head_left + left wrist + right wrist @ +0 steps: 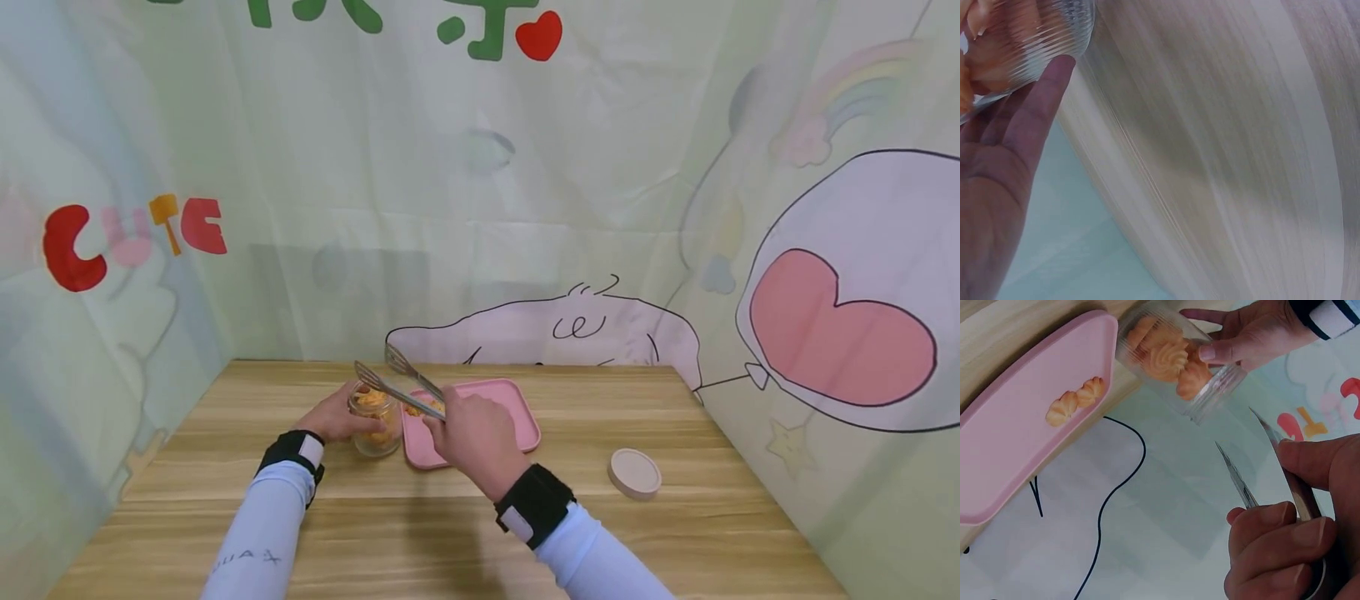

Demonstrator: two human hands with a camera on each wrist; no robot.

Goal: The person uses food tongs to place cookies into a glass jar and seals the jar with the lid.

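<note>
My left hand grips a ribbed clear glass jar, its thumb on the near side and its fingers round the other side. Swirled, golden cookies fill part of the jar, whose mouth is uncovered. My right hand holds metal tongs above the pink tray. The two tong arms are spread, with nothing visible between their tips. Two or so piped cookies lie near the tray's edge closest to the jar. In the left wrist view only part of the jar shows.
A round pale lid lies on the wooden table to the right of the tray. A printed cloth hangs behind the table and along both sides.
</note>
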